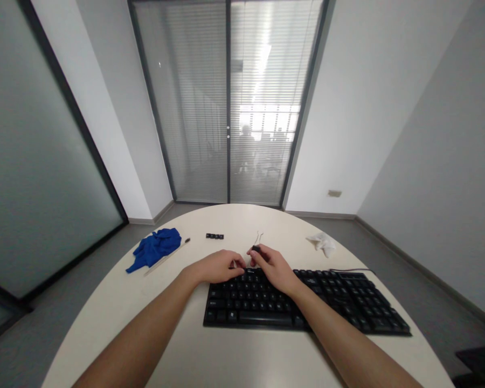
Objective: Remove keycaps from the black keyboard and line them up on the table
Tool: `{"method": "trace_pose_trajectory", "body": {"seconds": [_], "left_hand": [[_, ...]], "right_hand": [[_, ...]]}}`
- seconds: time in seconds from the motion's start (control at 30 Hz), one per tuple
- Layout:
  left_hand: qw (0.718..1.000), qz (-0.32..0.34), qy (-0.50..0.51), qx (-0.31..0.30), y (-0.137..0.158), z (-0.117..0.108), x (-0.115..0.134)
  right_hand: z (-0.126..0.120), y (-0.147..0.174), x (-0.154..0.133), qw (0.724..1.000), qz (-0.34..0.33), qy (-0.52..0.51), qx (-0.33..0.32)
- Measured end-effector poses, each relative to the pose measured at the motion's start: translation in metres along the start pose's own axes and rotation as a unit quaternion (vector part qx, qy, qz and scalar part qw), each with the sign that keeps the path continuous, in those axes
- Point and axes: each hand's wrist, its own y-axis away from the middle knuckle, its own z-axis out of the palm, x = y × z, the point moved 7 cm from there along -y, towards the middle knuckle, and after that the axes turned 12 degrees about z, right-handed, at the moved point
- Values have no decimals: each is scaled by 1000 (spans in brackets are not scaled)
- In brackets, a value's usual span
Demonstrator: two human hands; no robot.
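A black keyboard (262,318) lies on the round table, its upper left keys partly hidden by my hands. My right hand (271,267) is closed over the keyboard's top edge, pinching a wire keycap puller (260,237). Two thin bent wires of the puller point away from me, and a small dark part shows at my fingertips. My left hand (222,266) is at the keyboard's upper left corner, thumb near the top row. Its fingers are curved with a gap to the thumb, and I see nothing held there. Beyond my hands, several black keycaps (214,236) sit in a short row.
A crumpled blue cloth (156,248) lies at the left, with a thin stick-like brush (167,257) beside it. At the right is a crumpled white tissue (324,243). The keyboard's cable (350,269) runs along its back edge. The table's (178,350) curved rim surrounds everything.
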Motion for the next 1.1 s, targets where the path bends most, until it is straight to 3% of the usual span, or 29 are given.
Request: {"method": "trace_pose_trajectory", "body": {"seconds": [0.37,0.47,0.63,0.83,1.1], "left_hand": [[1000,-10,17,2,8,0,0],[999,-24,27,1,8,1,-2],[999,-17,30,20,7,3,0],[996,-14,1,93,2,12,-9],[992,0,14,127,1,12,-8]], "right_hand": [[4,8,-16,994,-44,99,-34],[-1,7,-13,993,-29,111,-39],[-5,1,5,997,17,53,-51],[-4,-4,21,996,57,-26,-60],[-6,-5,21,994,65,-73,-49]]}}
